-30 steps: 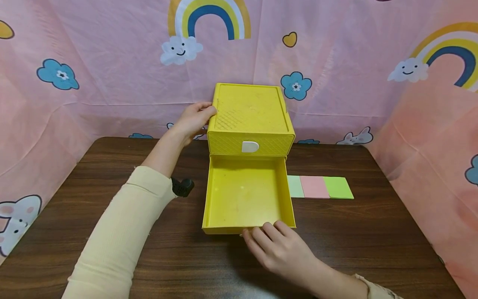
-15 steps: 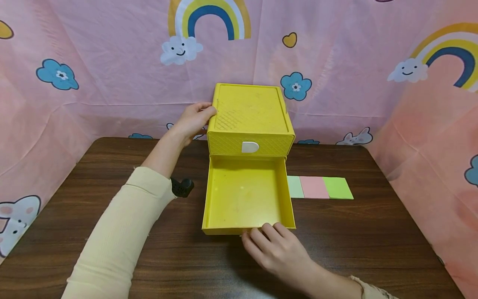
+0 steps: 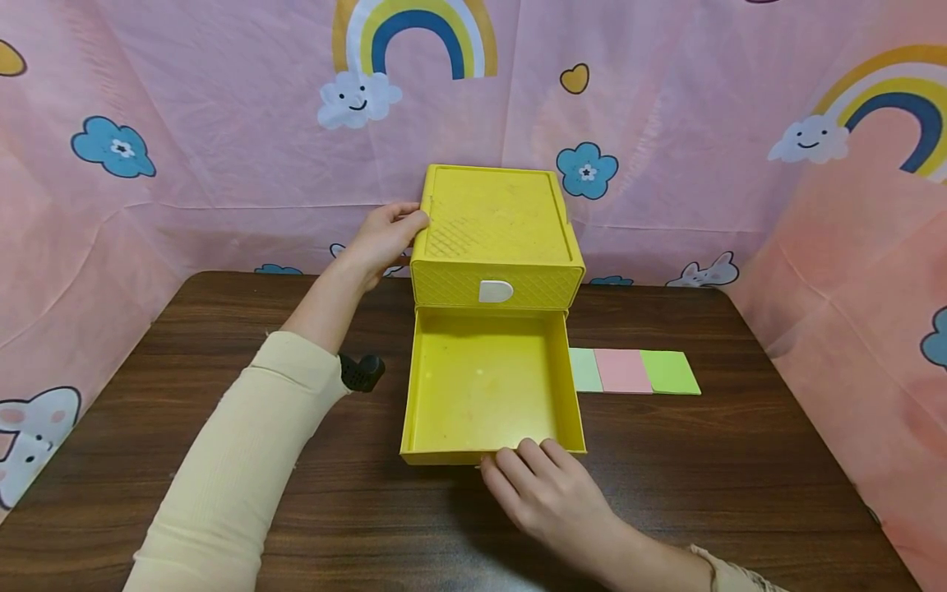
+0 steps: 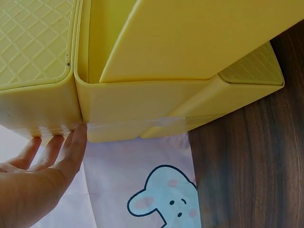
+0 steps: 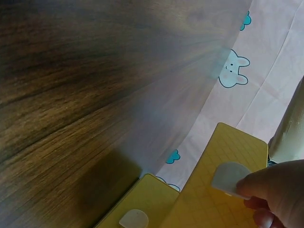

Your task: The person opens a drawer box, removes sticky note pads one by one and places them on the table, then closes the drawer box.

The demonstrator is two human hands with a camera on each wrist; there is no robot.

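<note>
A yellow plastic drawer cabinet (image 3: 499, 218) stands toward the table's back. Its top drawer is closed, with a white tab handle (image 3: 496, 291). The drawer (image 3: 444, 386) below is pulled far out, and no contents show in it. My left hand (image 3: 381, 240) rests against the cabinet's left side; in the left wrist view its fingers (image 4: 71, 149) lie fairly straight against the wall. My right hand (image 3: 555, 506) grips the pulled-out drawer's front, fingers curled over the rim. In the right wrist view, the thumb touches that drawer's white handle (image 5: 230, 176).
Right of the drawer lie flat square paper pads in pale green (image 3: 586, 370), pink (image 3: 623, 370) and bright green (image 3: 669, 372). Another closed drawer (image 4: 259, 69) sits below the open one. A printed pink cloth (image 3: 244, 156) hangs behind the dark wooden table (image 3: 740, 460).
</note>
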